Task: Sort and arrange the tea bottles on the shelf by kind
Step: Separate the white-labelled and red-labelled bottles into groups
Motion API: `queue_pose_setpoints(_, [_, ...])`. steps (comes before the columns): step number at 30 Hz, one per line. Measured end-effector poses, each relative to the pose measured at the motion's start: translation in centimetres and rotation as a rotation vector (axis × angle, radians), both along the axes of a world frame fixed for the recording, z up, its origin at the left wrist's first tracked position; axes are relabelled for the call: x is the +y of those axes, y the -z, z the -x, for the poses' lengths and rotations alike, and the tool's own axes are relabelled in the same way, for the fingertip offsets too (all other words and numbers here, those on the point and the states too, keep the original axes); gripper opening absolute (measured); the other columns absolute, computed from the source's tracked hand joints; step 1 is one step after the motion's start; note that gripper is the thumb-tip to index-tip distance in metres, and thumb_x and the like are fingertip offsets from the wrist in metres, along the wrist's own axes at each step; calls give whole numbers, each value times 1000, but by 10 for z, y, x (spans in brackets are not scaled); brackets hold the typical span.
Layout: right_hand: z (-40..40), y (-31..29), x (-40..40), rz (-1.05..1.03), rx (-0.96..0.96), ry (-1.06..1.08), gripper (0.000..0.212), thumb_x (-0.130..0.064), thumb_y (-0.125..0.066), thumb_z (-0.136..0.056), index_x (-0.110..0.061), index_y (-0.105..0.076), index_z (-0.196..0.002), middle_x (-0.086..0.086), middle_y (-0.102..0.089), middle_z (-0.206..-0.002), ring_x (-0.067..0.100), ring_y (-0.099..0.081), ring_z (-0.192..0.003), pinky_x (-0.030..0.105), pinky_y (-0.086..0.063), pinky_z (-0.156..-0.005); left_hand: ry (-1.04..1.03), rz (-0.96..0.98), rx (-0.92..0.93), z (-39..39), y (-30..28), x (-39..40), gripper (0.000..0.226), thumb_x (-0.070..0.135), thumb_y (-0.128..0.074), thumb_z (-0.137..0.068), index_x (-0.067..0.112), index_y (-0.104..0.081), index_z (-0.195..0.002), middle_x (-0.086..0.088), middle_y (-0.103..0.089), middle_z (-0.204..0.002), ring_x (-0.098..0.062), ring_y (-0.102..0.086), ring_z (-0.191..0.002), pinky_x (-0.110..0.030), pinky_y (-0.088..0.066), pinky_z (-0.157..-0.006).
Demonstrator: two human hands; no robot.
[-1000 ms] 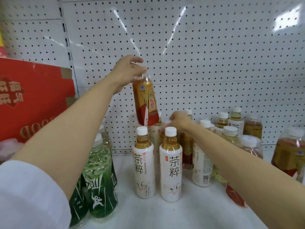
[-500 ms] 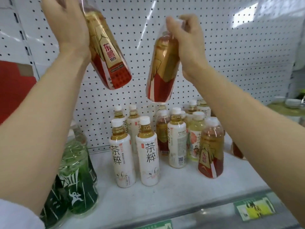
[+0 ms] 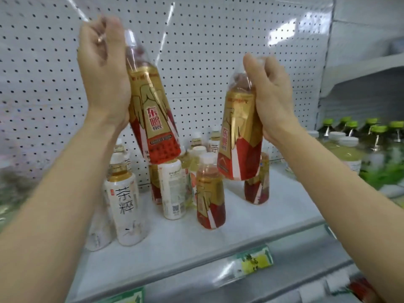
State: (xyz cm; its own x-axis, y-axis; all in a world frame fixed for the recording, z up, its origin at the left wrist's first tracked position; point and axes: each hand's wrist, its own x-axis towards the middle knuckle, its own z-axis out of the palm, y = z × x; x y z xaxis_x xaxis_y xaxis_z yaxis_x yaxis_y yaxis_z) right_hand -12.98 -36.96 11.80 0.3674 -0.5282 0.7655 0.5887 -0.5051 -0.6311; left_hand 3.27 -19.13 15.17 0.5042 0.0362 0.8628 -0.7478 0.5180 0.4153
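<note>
Left hand and right hand each grip a red-gold tea bottle by the neck, above the crowded shelf; front edge free, white-label bottles stand left.

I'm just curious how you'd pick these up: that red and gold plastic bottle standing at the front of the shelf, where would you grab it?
Take the red and gold plastic bottle by its narrow clear neck just under the white cap, coming from above and in front. It stands upright with the cap free, while a white-labelled bottle crowds its left side, so a grip lower down looks awkward.
</note>
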Motion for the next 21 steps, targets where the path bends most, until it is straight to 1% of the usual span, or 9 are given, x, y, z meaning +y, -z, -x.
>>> queue_pose_setpoints(2, [15,19,-26,-4,30,11,15,-45,-66,-87,-34,-63,-77,25,-67,-93,40,-68,-88,63,-53,-84,158,-42,31,35,22,-22,27,30,-52,-103,5,-49,-111,-15,-64,-90,-27,-65,-80,-38,-57,-72])
queue_pose_setpoints(5, [33,55,-68,-20,88,47,15,-34,-60,-96,-18,-59,-96,13,-68,-88,23,-69,-76,45,-59,-73,142,-101,34,67,61,-64,15,22,-49,-104,9,-49,-113,-13,-63,-99,-19,-67,-79,-35,-58,-66])
queue_pose_setpoints(7, [40,79,-92,-27,128,79,23,-40,-60,-93,-18,-59,-100,7,-71,-84,24,-70,-77,50,-59,-74,164,-154,56,78,82,-93,11,21,-48,-104,13,-51,-112,-9,-64,-99,-19,-66,-78,-36,-59,-67])
queue_pose_setpoints(9, [43,100,-114,-37,150,95,30,-45,-60,-90,-17,-59,-102,6,-72,-81,27,-71,-78,58,-56,-76,120,-217,86,92,104,-120,11,21,-48,-104,14,-51,-113,-6,-63,-100,-13,-64,-78,-31,-59,-67])
queue_pose_setpoints(11, [44,118,-133,-55,160,119,33,-51,-60,-86,-21,-59,-100,10,-71,-82,36,-69,-80,63,-53,-76,35,-293,114,102,129,-148,12,23,-50,-104,17,-52,-113,8,-63,-97,-3,-62,-80,-28,-57,-72])
queue_pose_setpoints(14, [42,139,-148,-39,183,141,32,-55,-59,-84,-26,-59,-99,17,-69,-86,39,-65,-83,60,-51,-78,-72,-415,133,106,161,-179,12,27,-51,-103,20,-52,-113,20,-61,-86,11,-60,-80,-13,-47,-78])
queue_pose_setpoints(17, [38,153,-152,-44,174,124,31,-53,-57,-85,-26,-58,-99,18,-66,-87,34,-64,-80,55,-51,-78,-147,-494,138,106,183,-193,16,27,-49,-103,17,-53,-116,26,-62,-82,12,-58,-81,-8,-43,-75])
queue_pose_setpoints(19, [32,158,-152,-30,170,116,32,-52,-56,-85,-23,-58,-100,20,-62,-87,34,-60,-79,52,-49,-76,-200,-494,134,106,188,-192,19,25,-47,-104,14,-54,-118,23,-60,-83,12,-57,-80,-7,-42,-73])
queue_pose_setpoints(21, [25,162,-151,-9,180,107,38,-51,-56,-86,-17,-58,-103,25,-60,-90,36,-58,-82,47,-48,-76,-227,-521,126,104,189,-190,20,24,-45,-105,14,-56,-119,16,-58,-83,9,-56,-73,-12,-43,-68])
